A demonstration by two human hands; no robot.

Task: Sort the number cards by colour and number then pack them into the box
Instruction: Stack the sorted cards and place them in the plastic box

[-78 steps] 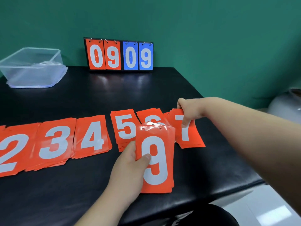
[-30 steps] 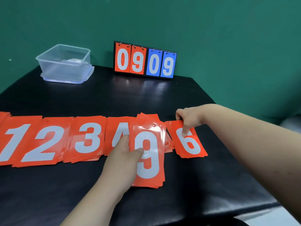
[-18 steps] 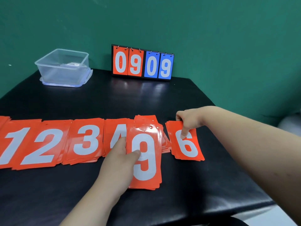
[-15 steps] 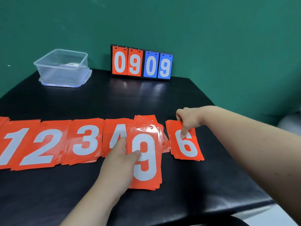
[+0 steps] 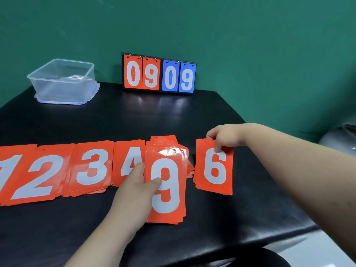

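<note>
Orange number cards lie in a row of piles on the black table (image 5: pixel 134 120): a 1 pile (image 5: pixel 7 176) cut by the left edge, a 2 pile (image 5: pixel 40 174), a 3 pile (image 5: pixel 92 166) and a 4 pile (image 5: pixel 131 157). My left hand (image 5: pixel 134 187) grips a stack of orange cards with a 9 on top (image 5: pixel 167 187), which covers most of another pile (image 5: pixel 165 139) behind it. My right hand (image 5: pixel 225 136) pinches the top edge of the 6 pile (image 5: pixel 214 168) at the right end of the row.
A clear plastic box (image 5: pixel 63 79) stands on its lid at the back left. A flip scoreboard (image 5: pixel 159 74) reading 0 9 in orange and 0 9 in blue stands against the green wall. The table's right edge runs just past the 6 pile.
My right hand held a 7 card earlier; it now holds the 6 pile, which it has straightened and shifted slightly. The view has swung left, showing the 1 and 2 piles.
</note>
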